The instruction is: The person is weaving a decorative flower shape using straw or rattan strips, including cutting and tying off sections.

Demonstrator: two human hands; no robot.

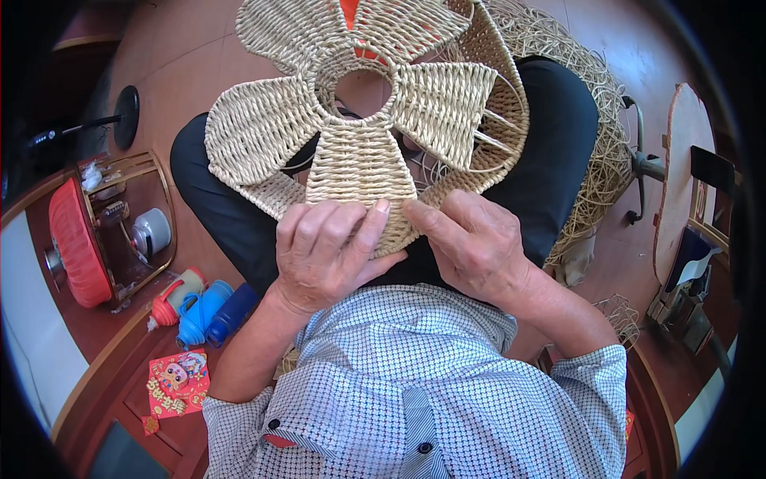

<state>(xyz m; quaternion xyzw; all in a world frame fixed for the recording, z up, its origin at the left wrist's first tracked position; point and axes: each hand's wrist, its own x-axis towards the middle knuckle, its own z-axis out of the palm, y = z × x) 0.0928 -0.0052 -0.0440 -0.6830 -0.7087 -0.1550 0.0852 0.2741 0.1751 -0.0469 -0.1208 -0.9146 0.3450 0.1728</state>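
Observation:
A large flower-shaped piece woven of straw-coloured cord [263,132] lies across my lap, its broad petals set around a round central hole. My left hand [323,251] grips the near petal [361,164], fingers on top and thumb along its lower edge. At the right side of the same petal, my right hand [479,247] is closed, with index finger and thumb pinched at the weave. Whether a strand lies between those fingertips is hidden. Another woven wall [511,104] curves behind the right petals, and loose cord ends [496,132] stick out there.
A tangled heap of loose cord [594,172] lies beyond my right knee. To the left stand a wooden rack with a red basin [78,243], and red, light blue and dark blue flasks [203,311]. A stool with a round wooden top [682,184] is tipped at the right.

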